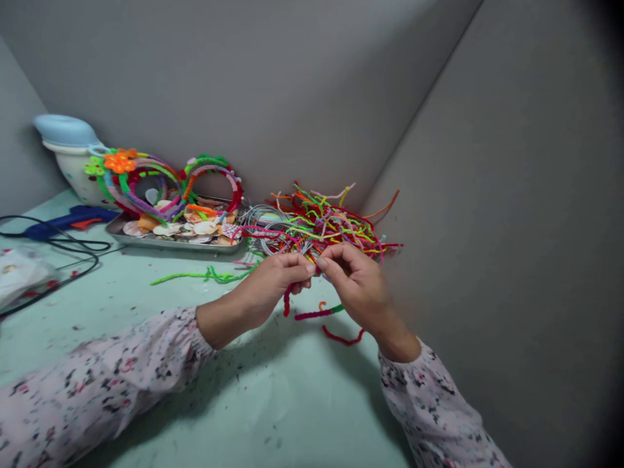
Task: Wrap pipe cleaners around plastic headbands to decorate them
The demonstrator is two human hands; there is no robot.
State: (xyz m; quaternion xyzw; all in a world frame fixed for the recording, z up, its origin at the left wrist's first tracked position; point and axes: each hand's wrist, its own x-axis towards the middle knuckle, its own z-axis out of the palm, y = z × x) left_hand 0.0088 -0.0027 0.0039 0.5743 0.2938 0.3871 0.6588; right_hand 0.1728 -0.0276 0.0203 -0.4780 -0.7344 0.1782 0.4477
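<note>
My left hand is closed in a pinch, and a dark red pipe cleaner hangs down from its fingers. Close beside it, my right hand also pinches, thumb against forefinger, at a small reddish piece between the two hands; its shape is hidden by the fingertips. Below the hands, a magenta and green pipe cleaner and a bent red one lie on the table. Just behind the hands is a tangled pile of colourful pipe cleaners.
A metal tray holds shells, with colourful wrapped headbands on top. Left of it are a blue glue gun with black cable, a white container with blue lid and a white bag. Grey walls stand behind and right.
</note>
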